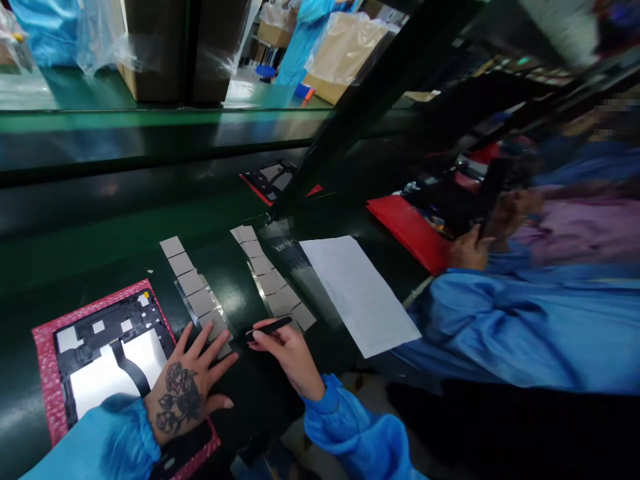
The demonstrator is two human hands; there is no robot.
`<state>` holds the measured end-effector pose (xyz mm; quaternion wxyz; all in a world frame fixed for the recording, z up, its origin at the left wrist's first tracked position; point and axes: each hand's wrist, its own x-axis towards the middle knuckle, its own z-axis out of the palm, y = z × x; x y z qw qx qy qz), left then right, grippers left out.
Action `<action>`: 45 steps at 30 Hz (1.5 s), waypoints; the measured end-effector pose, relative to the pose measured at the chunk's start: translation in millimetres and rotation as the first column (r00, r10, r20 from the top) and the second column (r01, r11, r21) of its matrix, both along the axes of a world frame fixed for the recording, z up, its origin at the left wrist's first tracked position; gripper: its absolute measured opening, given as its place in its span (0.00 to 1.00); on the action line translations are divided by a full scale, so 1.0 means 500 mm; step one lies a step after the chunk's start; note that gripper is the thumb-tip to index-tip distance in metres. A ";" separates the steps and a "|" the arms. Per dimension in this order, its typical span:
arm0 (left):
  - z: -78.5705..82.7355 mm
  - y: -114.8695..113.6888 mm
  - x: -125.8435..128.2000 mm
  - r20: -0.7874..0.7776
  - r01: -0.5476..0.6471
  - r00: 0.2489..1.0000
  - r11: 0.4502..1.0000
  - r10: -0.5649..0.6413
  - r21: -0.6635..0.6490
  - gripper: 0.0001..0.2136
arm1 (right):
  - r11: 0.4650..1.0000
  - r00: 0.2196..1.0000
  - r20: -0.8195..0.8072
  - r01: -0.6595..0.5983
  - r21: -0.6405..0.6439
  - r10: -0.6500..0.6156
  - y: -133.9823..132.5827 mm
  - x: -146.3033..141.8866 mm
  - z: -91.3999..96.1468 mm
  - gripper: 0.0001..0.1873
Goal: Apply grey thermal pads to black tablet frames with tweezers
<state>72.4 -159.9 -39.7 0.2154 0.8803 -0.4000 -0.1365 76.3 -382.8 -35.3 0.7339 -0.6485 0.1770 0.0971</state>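
My left hand (pixel 187 387), with a flower tattoo on its back, lies flat with fingers spread. Its fingertips rest on the near end of a strip of grey square pads (pixel 193 283). Its wrist lies over the right edge of an opened device (pixel 107 357) sitting in a pink foam tray (pixel 44 347). My right hand (pixel 287 353) is closed around black tweezers (pixel 267 328), whose tip points left toward the pads. A second strip of grey pads (pixel 270 280) runs just beyond my right hand.
A white sheet (pixel 357 290) lies to the right of the pad strips. A co-worker in a blue sleeve (pixel 525 327) works at the right beside a red tray (pixel 410 230). Another device on a red tray (pixel 270 180) sits farther back. Cardboard boxes (pixel 165 53) stand behind a shelf edge.
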 end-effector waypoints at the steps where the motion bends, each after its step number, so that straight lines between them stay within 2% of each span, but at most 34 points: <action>1: -0.001 0.001 -0.001 0.042 0.013 0.999 0.999 -0.014 0.029 0.31 | 0.999 0.999 0.018 0.034 -0.018 -0.034 0.005 -0.004 -0.003 0.23; 3: -0.001 0.001 -0.002 0.107 0.027 0.994 0.997 -0.035 0.075 0.31 | 0.997 0.996 0.051 0.077 -0.032 -0.075 0.016 -0.010 -0.008 0.23; 8: 0.005 -0.003 -0.002 0.185 0.037 0.981 0.992 -0.059 0.123 0.32 | 0.996 0.992 0.099 0.087 -0.033 -0.084 0.029 -0.020 -0.016 0.20; 15: 0.014 -0.006 -0.002 0.177 0.039 0.982 0.992 -0.060 0.116 0.30 | 0.999 0.995 0.096 0.040 -0.007 -0.039 0.025 -0.013 -0.011 0.19; 20: 0.015 -0.003 0.001 0.152 0.033 0.987 0.994 -0.049 0.101 0.28 | 0.998 0.995 0.080 0.057 -0.014 -0.056 0.025 -0.014 -0.016 0.20; 22: 0.008 -0.003 0.001 0.149 0.029 0.988 0.995 -0.043 0.094 0.28 | 0.995 0.991 0.087 0.104 -0.009 -0.103 0.020 -0.016 -0.019 0.21; 25: -0.001 -0.007 -0.005 0.143 0.025 0.989 0.997 -0.035 0.075 0.28 | 0.968 0.961 0.113 0.249 0.030 -0.251 0.006 -0.008 -0.015 0.23; 28: 0.013 -0.010 -0.020 0.178 0.012 0.984 0.999 -0.018 0.032 0.29 | 0.937 0.926 0.142 0.345 0.052 -0.349 0.008 0.022 0.004 0.24; 31: 0.049 0.011 -0.039 0.242 -0.062 0.968 0.997 0.069 -0.037 0.31 | 0.943 0.929 0.161 0.322 0.086 -0.332 0.054 0.060 0.029 0.26; 33: 0.071 0.049 -0.050 0.291 -0.169 0.938 0.982 0.186 -0.081 0.24 | 0.959 0.950 0.152 0.256 0.121 -0.272 0.111 0.079 0.040 0.28; 35: 0.081 0.103 -0.058 0.360 -0.294 0.879 0.950 0.313 -0.110 0.15 | 0.977 0.977 0.126 0.156 0.145 -0.175 0.180 0.090 0.045 0.29; 38: 0.068 0.183 -0.063 0.445 -0.419 0.791 0.902 0.419 -0.105 0.10 | 0.985 0.996 0.088 -0.004 0.172 -0.011 0.276 0.099 0.036 0.30; 40: 0.049 0.217 -0.063 0.473 -0.437 0.768 0.893 0.432 -0.106 0.10 | 0.981 0.995 0.081 -0.075 0.179 0.061 0.321 0.103 0.022 0.30; 42: 0.033 0.228 -0.063 0.485 -0.438 0.759 0.892 0.434 -0.113 0.10 | 0.981 0.993 0.087 -0.094 0.169 0.081 0.345 0.105 0.006 0.30; 45: 0.022 0.220 -0.064 0.494 -0.447 0.756 0.890 0.430 -0.090 0.11 | 0.986 0.993 0.099 -0.077 0.147 0.063 0.351 0.104 -0.011 0.30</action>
